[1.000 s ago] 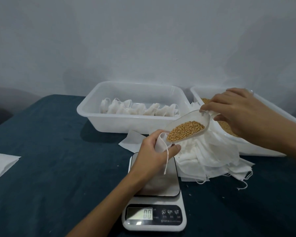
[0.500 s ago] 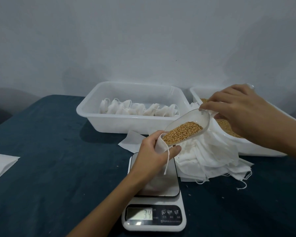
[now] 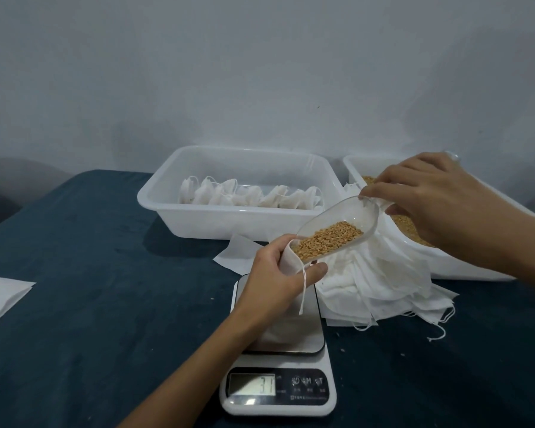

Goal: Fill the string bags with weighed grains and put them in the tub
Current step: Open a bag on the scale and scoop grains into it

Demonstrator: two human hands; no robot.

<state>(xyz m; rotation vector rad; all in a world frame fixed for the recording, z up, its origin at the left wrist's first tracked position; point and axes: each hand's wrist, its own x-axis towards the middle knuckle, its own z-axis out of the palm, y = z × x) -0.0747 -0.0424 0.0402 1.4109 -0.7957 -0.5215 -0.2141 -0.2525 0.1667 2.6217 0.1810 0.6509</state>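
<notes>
Pouring stage: your right hand [image 3: 445, 202] pinches the scoop [image 3: 337, 231], your left hand [image 3: 278, 282] grips the string bag [image 3: 291, 261] open over the scale [image 3: 278, 350]. Display reads maybe 31. Several filled bags [image 3: 247, 196] lie in the tub [image 3: 167, 199] at the table's back edge; the empties pile [image 3: 380, 285] remains.

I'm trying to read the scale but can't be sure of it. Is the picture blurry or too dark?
Head view: dim, flat light with soft shadows under the tub; the scale display shows pale glare, its digits faint, seemingly 31; the wide lens bends the table edge; the scoop and both hands look fairly sharp.
</notes>
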